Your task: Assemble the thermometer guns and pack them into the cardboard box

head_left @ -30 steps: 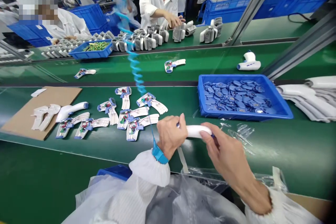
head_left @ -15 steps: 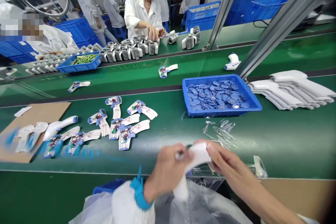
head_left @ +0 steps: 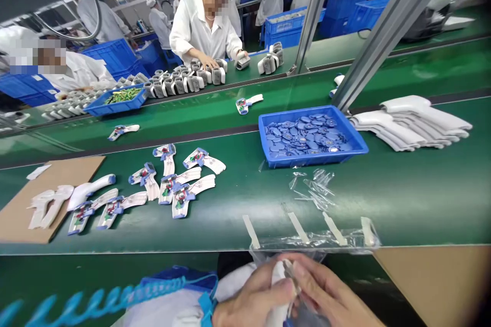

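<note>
**Hands and held item.** The left hand (head_left: 253, 299), with a blue wrist strap (head_left: 207, 306) and coiled blue cord (head_left: 103, 294), and the right hand (head_left: 326, 291) are closing narrowly around a white plastic housing (head_left: 278, 276). The fingers (head_left: 307, 276) are curling over it at the lower edge of the view, just below the near edge of the green conveyor surface (head_left: 230, 230). A small glinting piece is showing at the housing, too blurred to identify.

**Items on the near belt.** Seven wired circuit boards (head_left: 182, 199) are lying apart from any closed housing, spread beside a cardboard sheet (head_left: 23, 209). On that sheet, a whole-looking white casing (head_left: 90, 191) is resting near two loose pale shell halves (head_left: 49, 207). A stack of white shells (head_left: 414, 117) is lying at the far right, and a blue tray (head_left: 264, 133) is holding many blue discs (head_left: 307, 135). Clear plastic slivers (head_left: 318, 184) and four pale strips (head_left: 251, 231) are lying nearer the hands.

**Across the line.** A co-worker (head_left: 203, 25) is reaching over a row of grey-and-white units (head_left: 195, 82), well apart from the person's own hands.
</note>
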Demonstrator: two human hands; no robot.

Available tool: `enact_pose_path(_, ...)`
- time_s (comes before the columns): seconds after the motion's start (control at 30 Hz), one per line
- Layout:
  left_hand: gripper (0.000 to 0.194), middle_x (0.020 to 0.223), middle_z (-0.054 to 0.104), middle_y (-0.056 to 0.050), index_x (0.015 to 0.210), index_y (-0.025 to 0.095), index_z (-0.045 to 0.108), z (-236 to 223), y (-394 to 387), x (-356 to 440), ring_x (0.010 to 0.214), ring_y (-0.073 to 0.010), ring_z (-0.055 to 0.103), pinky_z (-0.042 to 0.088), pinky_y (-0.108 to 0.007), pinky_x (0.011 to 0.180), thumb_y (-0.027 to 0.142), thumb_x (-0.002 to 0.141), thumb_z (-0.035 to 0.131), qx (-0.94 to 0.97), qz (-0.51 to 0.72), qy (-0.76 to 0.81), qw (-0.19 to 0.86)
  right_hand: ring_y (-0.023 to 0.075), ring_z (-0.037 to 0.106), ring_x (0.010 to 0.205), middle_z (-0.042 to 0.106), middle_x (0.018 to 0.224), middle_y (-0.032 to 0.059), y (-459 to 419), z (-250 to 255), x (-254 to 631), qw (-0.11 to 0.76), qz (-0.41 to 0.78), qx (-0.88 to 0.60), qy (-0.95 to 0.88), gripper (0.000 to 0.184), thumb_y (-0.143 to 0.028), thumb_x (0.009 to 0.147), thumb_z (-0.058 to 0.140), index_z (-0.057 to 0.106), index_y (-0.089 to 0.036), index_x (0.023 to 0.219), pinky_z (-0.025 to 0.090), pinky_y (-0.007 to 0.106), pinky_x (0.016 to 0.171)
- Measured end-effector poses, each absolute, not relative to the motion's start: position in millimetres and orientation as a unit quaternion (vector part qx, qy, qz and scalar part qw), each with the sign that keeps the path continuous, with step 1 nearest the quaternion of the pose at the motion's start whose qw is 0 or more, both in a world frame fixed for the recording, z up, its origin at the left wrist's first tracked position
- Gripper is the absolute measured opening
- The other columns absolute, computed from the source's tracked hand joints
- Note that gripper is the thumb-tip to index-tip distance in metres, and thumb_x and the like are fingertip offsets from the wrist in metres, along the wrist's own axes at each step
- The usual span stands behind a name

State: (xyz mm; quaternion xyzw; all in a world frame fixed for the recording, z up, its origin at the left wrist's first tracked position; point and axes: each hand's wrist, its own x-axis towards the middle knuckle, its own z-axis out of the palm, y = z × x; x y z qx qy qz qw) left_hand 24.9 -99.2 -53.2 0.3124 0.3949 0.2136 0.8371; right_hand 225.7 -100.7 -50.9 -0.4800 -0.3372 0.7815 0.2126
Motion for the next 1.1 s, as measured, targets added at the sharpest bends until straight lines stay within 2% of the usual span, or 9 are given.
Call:
enact_pose_path(0.07, 0.065, 0.091, 0.063, -0.007, 0.120, 0.016, 0.061, -52.4, -94.5, 17.8, 0.087, -0.0207, 0.062, 0.049, -0.036, 0.088, 0.071, 0.086, 0.069, 0.357, 0.219, 0.367, 0.831, 0.0194, 0.066, 0.089, 0.069, 0.097, 0.0064, -91.0, -54.3, 237.8, 0.231, 0.725, -0.524, -0.383, 0.063, -0.073, 0.095, 0.052, 0.062, -0.023, 0.133, 0.055, 0.032, 0.087)
enact_pose_path(0.17, 0.069, 0.086, 0.064, -0.008, 0.108, 0.013, 0.061, -43.4, -78.6, 6.0, 0.073, -0.0190, 0.061, 0.047, -0.029, 0.068, 0.076, 0.081, 0.071, 0.369, 0.217, 0.408, 0.806, 0.0194, 0.066, 0.082, 0.072, 0.099, 0.0093, -64.2, -52.7, 249.9, 0.280, 0.639, -0.558, -0.449, 0.057, -0.073, 0.096, 0.048, 0.064, -0.020, 0.113, 0.056, 0.033, 0.079)
enact_pose_path(0.23, 0.059, 0.090, 0.068, -0.009, 0.106, 0.015, 0.064, -27.8, -58.6, 1.7, 0.077, -0.0200, 0.062, 0.045, -0.028, 0.067, 0.070, 0.085, 0.070, 0.443, 0.225, 0.501, 0.708, 0.0199, 0.067, 0.076, 0.073, 0.090, 0.0087, -41.7, -45.0, 249.2, 0.291, 0.576, -0.585, -0.492, 0.055, -0.071, 0.095, 0.051, 0.067, -0.019, 0.104, 0.056, 0.033, 0.074)
enact_pose_path(0.33, 0.034, 0.092, 0.069, -0.003, 0.104, 0.021, 0.068, 0.2, -20.3, 6.3, 0.081, -0.0194, 0.059, 0.040, -0.029, 0.072, 0.054, 0.093, 0.065, 0.596, 0.207, 0.582, 0.512, 0.0207, 0.067, 0.068, 0.073, 0.076, 0.0059, -11.5, -30.5, 235.0, 0.305, 0.447, -0.638, -0.549, 0.051, -0.064, 0.093, 0.057, 0.075, -0.019, 0.107, 0.055, 0.034, 0.070)
enact_pose_path(0.43, 0.021, 0.086, 0.069, 0.001, 0.100, 0.024, 0.067, 13.8, 11.1, 19.3, 0.076, -0.0182, 0.057, 0.035, -0.030, 0.070, 0.044, 0.096, 0.062, 0.670, 0.183, 0.591, 0.410, 0.0223, 0.074, 0.080, 0.079, 0.098, 0.0094, 7.9, -22.6, 216.5, 0.345, 0.374, -0.613, -0.604, 0.049, -0.052, 0.099, 0.049, 0.077, -0.018, 0.119, 0.058, 0.035, 0.077)
enact_pose_path(0.57, 0.024, 0.086, 0.069, 0.002, 0.099, 0.024, 0.066, 7.6, 24.9, 29.9, 0.075, -0.0177, 0.057, 0.033, -0.030, 0.069, 0.047, 0.098, 0.059, 0.688, 0.194, 0.573, 0.401, 0.0231, 0.074, 0.107, 0.077, 0.120, 0.0075, 21.4, -22.2, 208.4, 0.391, 0.361, -0.546, -0.647, 0.039, -0.040, 0.100, 0.051, 0.079, -0.020, 0.120, 0.059, 0.034, 0.091)
enact_pose_path(0.77, 0.021, 0.083, 0.066, 0.003, 0.096, 0.024, 0.062, 1.1, 22.9, 27.6, 0.073, -0.0163, 0.053, 0.033, -0.029, 0.067, 0.045, 0.099, 0.059, 0.675, 0.207, 0.577, 0.410, 0.0226, 0.076, 0.097, 0.079, 0.112, 0.0016, 28.5, -15.9, 217.1, 0.388, 0.359, -0.549, -0.647, 0.022, -0.040, 0.095, 0.066, 0.084, -0.029, 0.103, 0.062, 0.034, 0.082)
enact_pose_path(1.0, 0.023, 0.086, 0.067, 0.002, 0.100, 0.025, 0.062, 3.0, 25.0, 27.2, 0.075, -0.0181, 0.057, 0.037, -0.031, 0.070, 0.048, 0.101, 0.057, 0.683, 0.202, 0.570, 0.410, 0.0208, 0.077, 0.095, 0.079, 0.111, 0.0034, 29.8, -6.5, 215.7, 0.385, 0.249, -0.499, -0.735, 0.023, -0.020, 0.097, 0.061, 0.082, -0.022, 0.109, 0.064, 0.031, 0.082)
enact_pose_path(1.1, 0.023, 0.099, 0.071, 0.000, 0.111, 0.026, 0.061, 2.2, 24.5, 26.3, 0.086, -0.0213, 0.062, 0.041, -0.033, 0.076, 0.046, 0.103, 0.054, 0.693, 0.182, 0.566, 0.407, 0.0199, 0.076, 0.097, 0.078, 0.113, 0.0048, 29.6, -5.5, 211.8, 0.390, 0.236, -0.503, -0.734, 0.026, -0.020, 0.098, 0.061, 0.079, -0.020, 0.117, 0.063, 0.030, 0.082)
